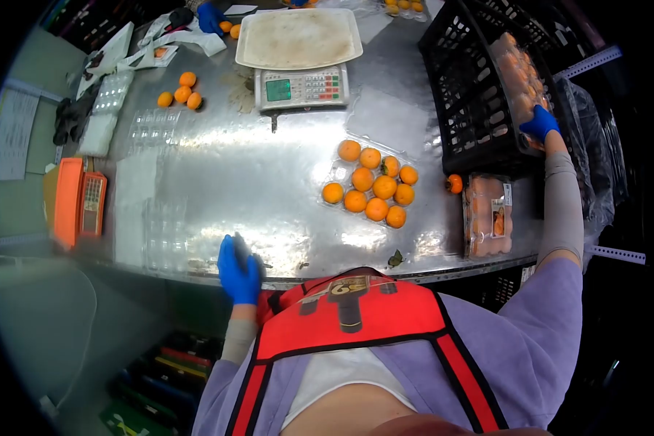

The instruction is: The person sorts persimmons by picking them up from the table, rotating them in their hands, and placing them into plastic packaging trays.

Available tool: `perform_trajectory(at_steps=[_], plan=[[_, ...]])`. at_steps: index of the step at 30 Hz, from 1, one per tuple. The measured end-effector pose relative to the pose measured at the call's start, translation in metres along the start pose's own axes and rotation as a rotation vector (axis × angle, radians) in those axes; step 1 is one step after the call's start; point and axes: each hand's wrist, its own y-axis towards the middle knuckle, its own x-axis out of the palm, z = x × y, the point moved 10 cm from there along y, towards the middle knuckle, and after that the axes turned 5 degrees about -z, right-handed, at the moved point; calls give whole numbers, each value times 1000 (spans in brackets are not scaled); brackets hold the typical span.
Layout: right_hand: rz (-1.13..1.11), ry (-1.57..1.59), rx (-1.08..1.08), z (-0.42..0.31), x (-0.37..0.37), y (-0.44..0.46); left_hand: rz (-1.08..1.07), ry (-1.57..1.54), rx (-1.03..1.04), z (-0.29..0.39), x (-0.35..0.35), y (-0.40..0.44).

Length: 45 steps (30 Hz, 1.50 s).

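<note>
My right hand (540, 123), in a blue glove, reaches into the black crate (465, 94) and grips the near end of a clear pack of orange fruit (517, 73). Its fingertips are partly hidden. At the table's front edge, my left hand (238, 270), also gloved in blue, lies open with its fingers stretched out and holds nothing. An open clear tray (338, 176) full of orange round fruit (384, 187) sits mid-table. Closer to the crate, a closed labelled fruit pack (488, 216) lies beside a single red-orange fruit (453, 183).
A digital scale (301, 87) with a white pan stands at the back. Several loose fruits (183, 94) and clear empty trays (163, 232) are on the left, near an orange device (69, 203). Another person's blue-gloved hand (211, 18) shows at the far edge.
</note>
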Motion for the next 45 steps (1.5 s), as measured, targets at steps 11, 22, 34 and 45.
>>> perform_trajectory(at_steps=[11, 22, 34, 45], plan=[[286, 351, 26, 54, -4, 38, 84, -41, 31, 0, -8, -1], [1083, 413, -293, 0, -164, -128, 9, 29, 48, -2, 3, 2], [403, 1417, -989, -319, -88, -267, -101, -927, -130, 39, 12, 26], [540, 921, -1548, -474, 33, -395, -36, -1582, -564, -1, 40, 30]])
